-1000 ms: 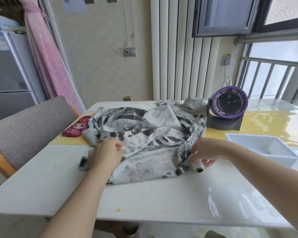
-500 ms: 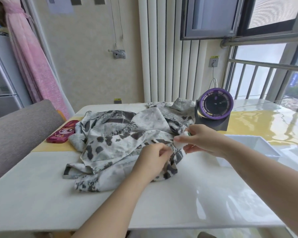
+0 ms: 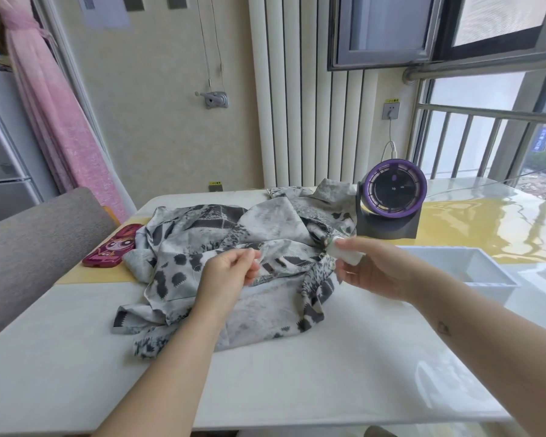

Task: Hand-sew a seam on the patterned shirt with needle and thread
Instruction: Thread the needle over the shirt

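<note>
now both hands are lifted over the patterned shirt (image 3: 265, 222), which lies crumpled on the white table (image 3: 76, 357). the right hand (image 3: 372, 269), a second ago low at the shirt's edge, grips a white thread spool (image 3: 347, 253); the left hand (image 3: 230, 272), then resting on the cloth, pinches what seems the thread end (image 3: 258, 259), a faint strand running between them. no needle is discernible; judged stage: drawing off thread, seam not begun.

light: bright daylight from window (image 3: 473, 89) | glare: sheen on table (image 3: 328, 373) below window (strongest nearest it) | shadows: soft | edges: wide-angle bowing | focus: slightly soft
</note>
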A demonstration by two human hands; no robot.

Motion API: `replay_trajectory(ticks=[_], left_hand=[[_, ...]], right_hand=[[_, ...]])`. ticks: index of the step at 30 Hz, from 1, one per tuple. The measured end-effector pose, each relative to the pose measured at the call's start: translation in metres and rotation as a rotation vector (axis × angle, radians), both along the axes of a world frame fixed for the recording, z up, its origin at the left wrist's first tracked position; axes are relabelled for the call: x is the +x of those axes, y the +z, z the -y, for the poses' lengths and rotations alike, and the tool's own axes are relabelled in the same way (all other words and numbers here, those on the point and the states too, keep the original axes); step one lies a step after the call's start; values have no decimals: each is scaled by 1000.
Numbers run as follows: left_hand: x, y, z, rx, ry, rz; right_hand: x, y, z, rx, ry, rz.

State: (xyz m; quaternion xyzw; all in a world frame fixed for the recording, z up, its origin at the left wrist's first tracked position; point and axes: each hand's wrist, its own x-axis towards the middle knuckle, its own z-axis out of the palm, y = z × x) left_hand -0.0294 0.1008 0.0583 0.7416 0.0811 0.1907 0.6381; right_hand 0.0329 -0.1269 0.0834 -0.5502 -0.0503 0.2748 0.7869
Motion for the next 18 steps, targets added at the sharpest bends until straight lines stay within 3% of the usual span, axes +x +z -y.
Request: replay_trajectory(ticks=[5, 11, 18], left_hand=[[2, 0, -11, -53, 112, -5], [4, 0, -22, 17, 200, 1], [9, 1, -37, -39, 322, 37]], right_hand=[[1, 3, -5, -48, -79, 6], [1, 7, -8, 26, 25, -171], [3, 2, -1, -124, 35, -17]])
